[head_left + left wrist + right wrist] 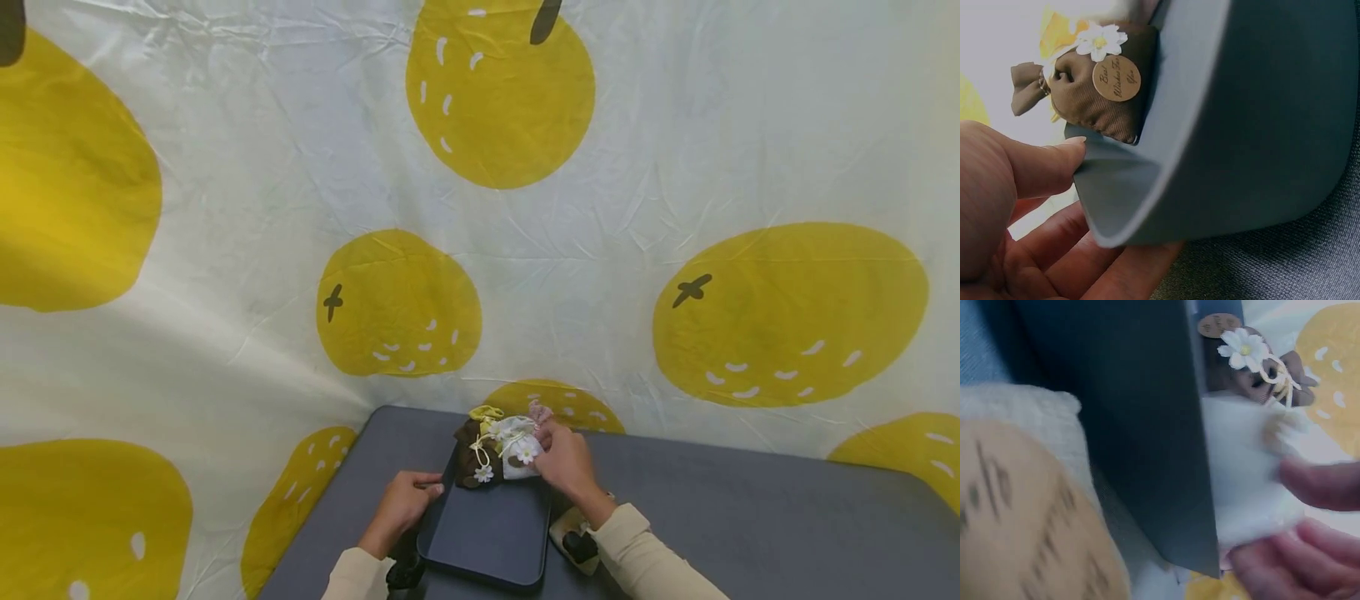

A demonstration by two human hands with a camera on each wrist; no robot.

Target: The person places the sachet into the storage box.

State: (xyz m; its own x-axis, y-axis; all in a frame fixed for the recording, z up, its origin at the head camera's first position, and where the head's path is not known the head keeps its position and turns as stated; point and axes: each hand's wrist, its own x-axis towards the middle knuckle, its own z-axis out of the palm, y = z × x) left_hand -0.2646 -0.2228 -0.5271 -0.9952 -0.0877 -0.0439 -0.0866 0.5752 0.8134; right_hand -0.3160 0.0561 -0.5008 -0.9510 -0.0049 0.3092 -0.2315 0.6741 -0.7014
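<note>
A dark grey tray (483, 533) has small drawstring pouches at its far end. My left hand (405, 504) holds the tray's left side; in the left wrist view the thumb (1054, 165) lies at the rim and the fingers reach beneath. A brown pouch (1100, 112) with a white flower and round tag sits inside. My right hand (567, 462) pinches a white pouch (519, 471) beside the brown one, blurred in the right wrist view. A yellow pouch (487, 414) and a pink pouch (538, 410) show behind, partly hidden.
A cream pouch (1016, 400) with a large round tag lies on the table right of the tray, under my right forearm. The grey table (712, 508) ends at a white curtain (555, 292) printed with yellow fruit.
</note>
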